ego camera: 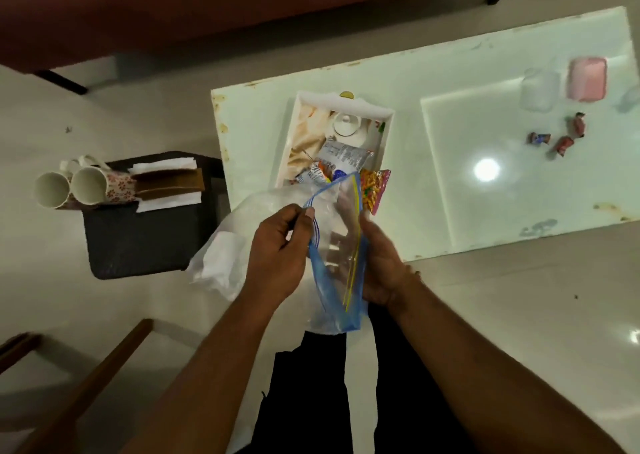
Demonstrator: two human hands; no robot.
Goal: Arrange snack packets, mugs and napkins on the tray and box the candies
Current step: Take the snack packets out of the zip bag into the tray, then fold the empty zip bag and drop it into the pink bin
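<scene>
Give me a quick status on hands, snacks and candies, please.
Left hand and right hand both gripping zip bag. Snack packets on tray. Candies unboxed.

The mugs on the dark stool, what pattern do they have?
Small red flowers on white, seen on the nearer mug in the head view; the insides are plain white.

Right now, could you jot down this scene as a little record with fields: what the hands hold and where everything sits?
left hand: pinches the zip bag rim
right hand: grips the bag's other side
tray: on the white table, holding snack packets and a white lidded pot
candies: three, loose on the table
mugs: two, on the dark stool
napkins: beside the mugs
pink box: far table corner
</scene>
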